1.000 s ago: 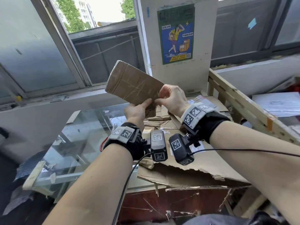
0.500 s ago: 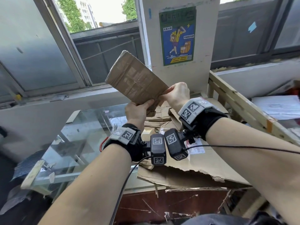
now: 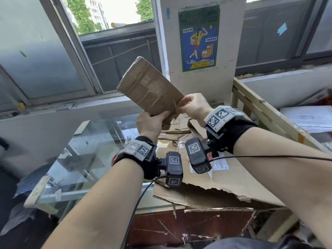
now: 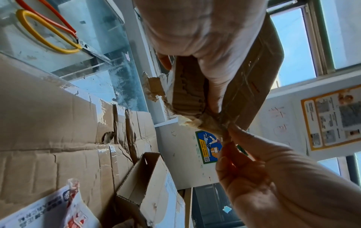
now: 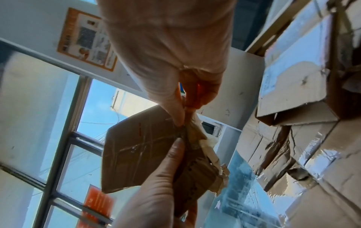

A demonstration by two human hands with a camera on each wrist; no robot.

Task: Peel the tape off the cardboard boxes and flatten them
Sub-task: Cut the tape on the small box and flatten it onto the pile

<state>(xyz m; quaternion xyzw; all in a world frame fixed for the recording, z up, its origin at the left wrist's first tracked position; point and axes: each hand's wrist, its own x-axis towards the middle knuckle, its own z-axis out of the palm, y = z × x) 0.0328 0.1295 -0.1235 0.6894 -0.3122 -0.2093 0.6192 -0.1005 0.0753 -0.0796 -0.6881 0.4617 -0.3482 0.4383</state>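
both forearms raised side by side, wrists in black bands. left hand (image 3: 150,123) curled round the lower end of the flattened box (image 3: 150,90), thumb on top. right hand (image 3: 193,106) just right of it, fingers (image 5: 175,108) pinching tape (image 4: 210,125) at the box's corner.

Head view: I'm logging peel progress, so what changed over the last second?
The right hand shifted from the box's lower edge out to its right corner, where it pinches the tape. The small cardboard box tilted slightly more upright. The left hand still grips the box's bottom, and the flattened cardboard lies unchanged.
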